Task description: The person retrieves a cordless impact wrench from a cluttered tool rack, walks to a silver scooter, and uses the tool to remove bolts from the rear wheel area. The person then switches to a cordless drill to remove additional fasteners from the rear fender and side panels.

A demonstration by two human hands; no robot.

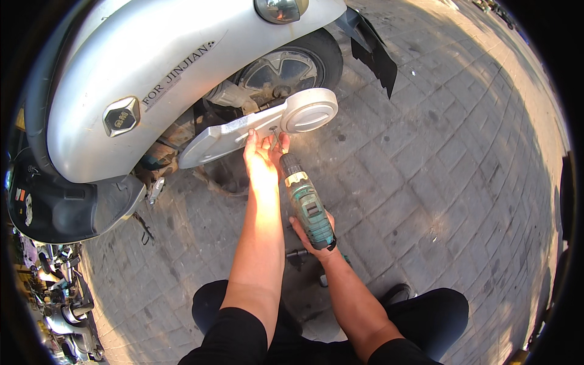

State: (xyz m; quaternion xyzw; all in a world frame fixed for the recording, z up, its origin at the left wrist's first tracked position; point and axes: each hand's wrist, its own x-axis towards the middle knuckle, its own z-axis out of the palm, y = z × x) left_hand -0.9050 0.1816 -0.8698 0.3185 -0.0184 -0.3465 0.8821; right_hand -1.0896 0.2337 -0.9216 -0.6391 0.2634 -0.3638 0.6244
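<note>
A long silver-grey cover [228, 135] with a round end sits low at the scooter's side, by the rear wheel. My left hand [263, 159] is at its lower edge, palm up, thumb against the face and the other fingers curled close to a small recess. What those fingers touch is partly hidden. In my right hand [316, 236] is a green and black cordless drill [309, 204], gripped by its handle below the body. Its chuck points up at the cover, and a thin bit [277, 139] reaches the recess between my left fingers.
The silver scooter body [140, 73] fills the upper left, with its wheel [286, 72] behind the cover and a black mudflap [372, 52] to the right. A detached-looking dark panel [67, 198] lies at left. Grey paving [438, 201] stretches right; other vehicles [67, 316] stand lower left.
</note>
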